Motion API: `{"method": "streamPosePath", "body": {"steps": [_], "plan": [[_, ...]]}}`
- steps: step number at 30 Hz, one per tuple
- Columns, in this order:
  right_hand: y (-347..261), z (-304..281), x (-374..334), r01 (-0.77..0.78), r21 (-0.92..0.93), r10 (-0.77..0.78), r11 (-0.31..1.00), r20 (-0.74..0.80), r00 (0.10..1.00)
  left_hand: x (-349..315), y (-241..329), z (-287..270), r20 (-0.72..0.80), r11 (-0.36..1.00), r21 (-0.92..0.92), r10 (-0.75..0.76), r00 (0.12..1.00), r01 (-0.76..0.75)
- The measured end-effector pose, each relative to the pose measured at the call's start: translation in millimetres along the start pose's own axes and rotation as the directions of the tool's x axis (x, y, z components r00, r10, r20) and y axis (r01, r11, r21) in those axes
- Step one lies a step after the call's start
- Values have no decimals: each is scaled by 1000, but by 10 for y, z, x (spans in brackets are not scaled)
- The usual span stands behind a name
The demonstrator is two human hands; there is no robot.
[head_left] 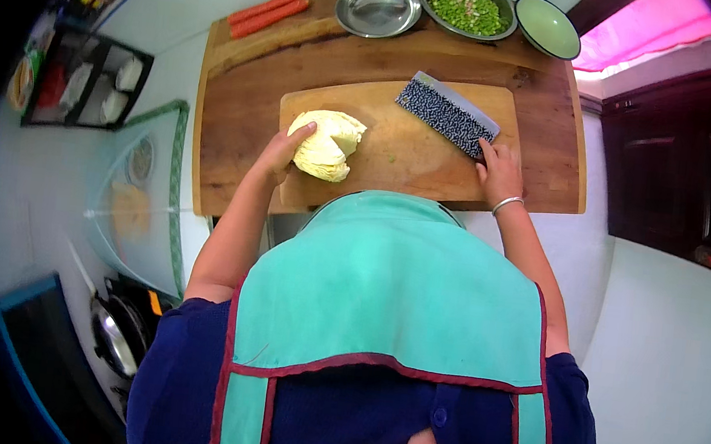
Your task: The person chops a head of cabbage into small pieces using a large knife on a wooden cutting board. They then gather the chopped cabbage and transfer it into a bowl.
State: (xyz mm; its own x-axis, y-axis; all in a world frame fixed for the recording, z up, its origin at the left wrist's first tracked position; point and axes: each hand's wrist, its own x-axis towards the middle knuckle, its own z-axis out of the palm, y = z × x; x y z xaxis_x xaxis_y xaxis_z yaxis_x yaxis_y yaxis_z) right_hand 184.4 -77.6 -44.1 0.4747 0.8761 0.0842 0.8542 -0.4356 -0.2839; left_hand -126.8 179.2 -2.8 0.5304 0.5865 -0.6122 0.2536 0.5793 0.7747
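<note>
Your left hand (282, 151) is gripping a pale yellow, layered cabbage piece (326, 144), which sits at the left of the light tan wooden cutting board (404, 158) with a notch cut into its right side. Your right hand (502, 173) is at the lower right end of a broad, rectangular cleaver (447, 118) with a dark, speckled face and a silvery upper edge. Its fingers bend toward the blade, but your hand hides any handle, so I can't tell whether it is closed around it. The cleaver slants across the board, well apart from the cabbage. Under the board lies a brown wooden surface (553, 125). Along its far side you have two long orange-red carrots (266, 15), a shiny round metal dish (378, 8), a metal bowl (486, 37) of chopped green pieces (466, 8) and a pale green round bowl (550, 27) with a dark rim.
</note>
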Motion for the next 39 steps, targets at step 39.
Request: {"method": "streamPosePath", "body": {"steps": [39], "plan": [[-98,-482,783,68,59,-83,996,296,952,195,514,1451,717,-284,697,271,642,-659]]}}
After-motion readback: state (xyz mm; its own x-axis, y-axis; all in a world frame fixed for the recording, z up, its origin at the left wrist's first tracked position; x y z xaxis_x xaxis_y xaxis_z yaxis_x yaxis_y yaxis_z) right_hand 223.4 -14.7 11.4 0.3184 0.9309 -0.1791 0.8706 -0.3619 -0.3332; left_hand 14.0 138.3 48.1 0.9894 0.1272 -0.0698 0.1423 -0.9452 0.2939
